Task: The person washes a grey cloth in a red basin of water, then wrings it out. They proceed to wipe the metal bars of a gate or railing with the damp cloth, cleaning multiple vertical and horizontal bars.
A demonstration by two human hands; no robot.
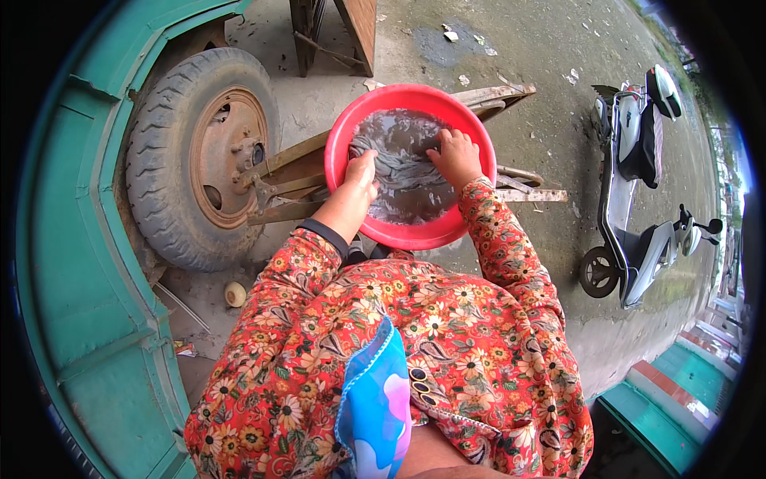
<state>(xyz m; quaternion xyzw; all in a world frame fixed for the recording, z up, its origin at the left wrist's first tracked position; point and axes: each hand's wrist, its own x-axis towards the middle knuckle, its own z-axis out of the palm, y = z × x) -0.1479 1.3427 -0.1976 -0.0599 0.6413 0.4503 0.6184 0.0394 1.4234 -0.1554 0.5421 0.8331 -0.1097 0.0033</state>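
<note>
A round red plastic basin (341, 128) holds murky grey-brown water with patches of foam. In it lies a wet, crumpled grey cloth (403, 168), partly under the surface. My left hand (363, 172) is at the cloth's left end, thumb on top, its other fingers mostly hidden by the hand and the water. At the right end, my right hand (457, 157) has its fingers bent and its thumb against the fabric. Both hands appear closed on the cloth, which spans the gap between them.
Wooden bars (299, 152) run behind the basin. At left stand a large rusty-hubbed tyre (195, 160) and a green metal body (88, 215). A pale round object (234, 294) lies on the ground nearby. A scooter (638, 184) is parked at right; a wooden stand (355, 32) is behind.
</note>
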